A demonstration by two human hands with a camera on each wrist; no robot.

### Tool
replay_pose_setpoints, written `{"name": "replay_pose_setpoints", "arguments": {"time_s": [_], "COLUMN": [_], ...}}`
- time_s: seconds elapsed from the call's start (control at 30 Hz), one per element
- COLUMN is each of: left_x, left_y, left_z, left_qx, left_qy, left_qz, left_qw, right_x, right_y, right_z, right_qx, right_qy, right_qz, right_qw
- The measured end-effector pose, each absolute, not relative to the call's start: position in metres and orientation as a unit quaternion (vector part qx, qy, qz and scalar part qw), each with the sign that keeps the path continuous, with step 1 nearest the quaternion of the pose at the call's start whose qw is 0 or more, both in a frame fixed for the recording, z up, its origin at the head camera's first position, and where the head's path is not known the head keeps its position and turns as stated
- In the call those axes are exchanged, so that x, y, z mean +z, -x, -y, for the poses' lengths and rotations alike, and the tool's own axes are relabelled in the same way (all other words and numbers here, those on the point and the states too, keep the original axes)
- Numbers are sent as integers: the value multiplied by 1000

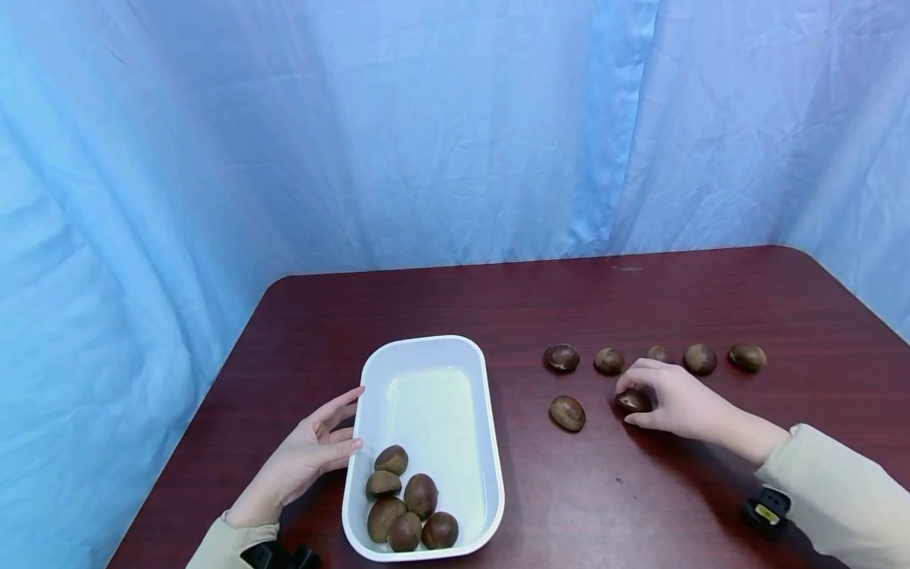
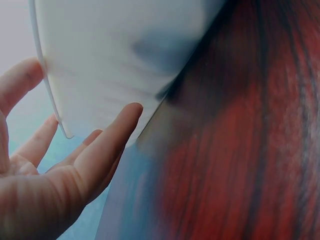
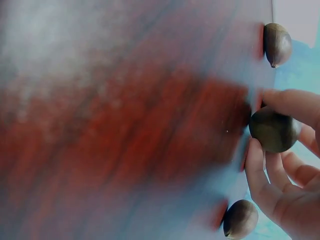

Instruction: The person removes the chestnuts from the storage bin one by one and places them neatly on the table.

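My right hand [image 1: 678,401] pinches a brown chestnut [image 1: 635,401] between thumb and fingertips at the right side of the table. The right wrist view shows this chestnut [image 3: 272,130] at the table surface; whether it bears on the table I cannot tell. To my left, a white rectangular tray [image 1: 430,403] holds several chestnuts [image 1: 421,496] bunched at its near end. My left hand [image 1: 306,452] touches the tray's left side with spread, relaxed fingers. In the left wrist view those fingertips [image 2: 134,107] lie against the pale tray wall [image 2: 100,60].
A loose chestnut [image 1: 567,413] lies between the tray and my right hand. Behind that hand runs a row of several chestnuts, from a dark one [image 1: 562,358] to one at the right [image 1: 747,358]. Blue curtains [image 1: 455,142] hang around the dark red table [image 1: 426,304].
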State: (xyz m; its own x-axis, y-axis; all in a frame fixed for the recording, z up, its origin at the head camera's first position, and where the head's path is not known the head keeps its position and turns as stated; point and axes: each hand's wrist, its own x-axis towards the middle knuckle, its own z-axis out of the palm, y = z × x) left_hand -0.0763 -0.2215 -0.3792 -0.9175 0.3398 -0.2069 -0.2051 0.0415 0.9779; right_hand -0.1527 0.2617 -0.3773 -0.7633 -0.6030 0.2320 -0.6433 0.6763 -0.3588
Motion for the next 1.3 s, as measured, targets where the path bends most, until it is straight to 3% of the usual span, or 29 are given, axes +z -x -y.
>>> {"name": "replay_pose_setpoints", "arguments": {"time_s": [0.6, 1.07, 1.3], "left_x": [-382, -379, -379], "left_y": [75, 75, 75], "left_z": [222, 221, 221], "left_qx": [694, 689, 688], "left_qy": [-39, -41, -44], "left_qz": [-690, -697, -698], "left_qw": [200, 195, 193], "right_x": [-380, -357, -347], "right_y": [151, 159, 162], "right_z": [-261, -245, -217], "right_qx": [254, 255, 296], "right_qy": [-354, -352, -358], "right_qz": [900, 900, 885], "right_qw": [-19, 39, 24]}}
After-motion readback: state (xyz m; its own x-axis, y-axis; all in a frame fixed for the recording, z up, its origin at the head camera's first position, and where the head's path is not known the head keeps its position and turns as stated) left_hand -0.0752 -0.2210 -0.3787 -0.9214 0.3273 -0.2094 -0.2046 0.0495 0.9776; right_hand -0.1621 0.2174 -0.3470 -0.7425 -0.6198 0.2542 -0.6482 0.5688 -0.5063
